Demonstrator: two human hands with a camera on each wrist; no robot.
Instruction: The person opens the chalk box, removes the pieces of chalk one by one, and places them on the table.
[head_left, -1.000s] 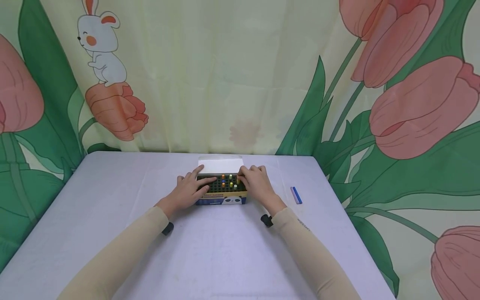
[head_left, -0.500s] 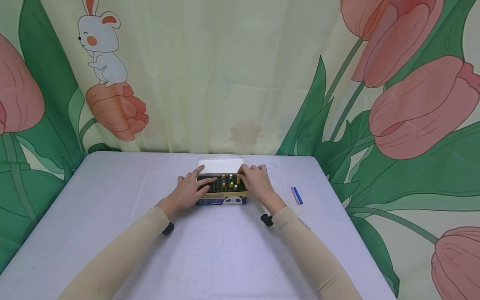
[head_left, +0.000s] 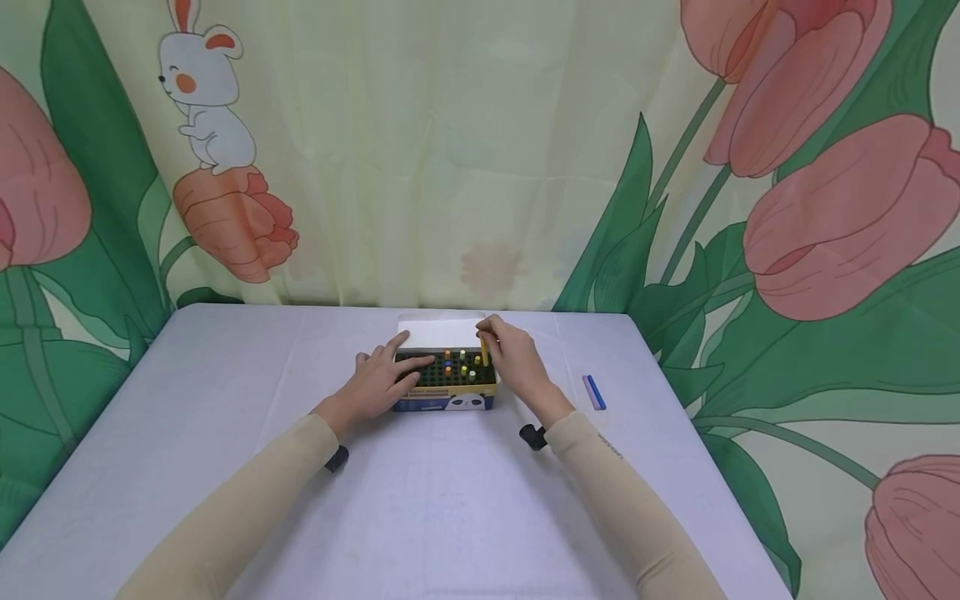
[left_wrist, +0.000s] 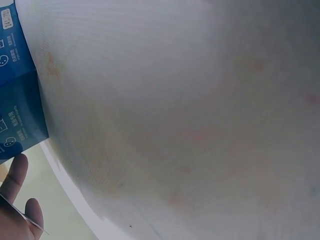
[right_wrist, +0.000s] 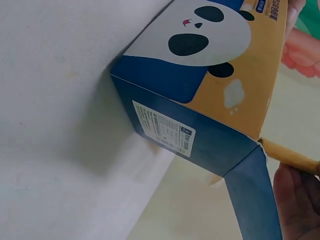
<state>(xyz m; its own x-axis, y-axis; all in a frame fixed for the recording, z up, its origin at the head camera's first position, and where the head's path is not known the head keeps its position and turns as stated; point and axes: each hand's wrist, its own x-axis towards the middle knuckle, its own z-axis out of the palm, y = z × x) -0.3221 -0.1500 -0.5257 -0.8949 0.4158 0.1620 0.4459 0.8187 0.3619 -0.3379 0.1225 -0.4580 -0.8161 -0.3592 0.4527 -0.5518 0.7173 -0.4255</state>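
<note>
My left hand [head_left: 375, 379] lies with fingers spread over the left part of a box [head_left: 444, 402] with a panda on its front. One finger reaches to the raised white lid flap [head_left: 441, 332]. Inside the box is a dark rack [head_left: 420, 373] of holes, where several coloured sticks stand with orange, blue, yellow and pale ends. At the rack's right end my right hand [head_left: 517, 358] pinches a slim yellow stick [head_left: 485, 352], held upright. The right wrist view has this yellow stick [right_wrist: 290, 156] at the box's corner; its lower end is hidden behind the box there.
A blue stick [head_left: 596, 392] and a purple stick [head_left: 588, 392] lie side by side on the white tablecloth [head_left: 450, 500], right of the box. A printed curtain [head_left: 450, 167] hangs behind the table's far edge.
My right hand has risen slightly at the rack's right end. Another yellow stick end now shows in the rack, left of the pinched stick. My left hand has kept its place.
</note>
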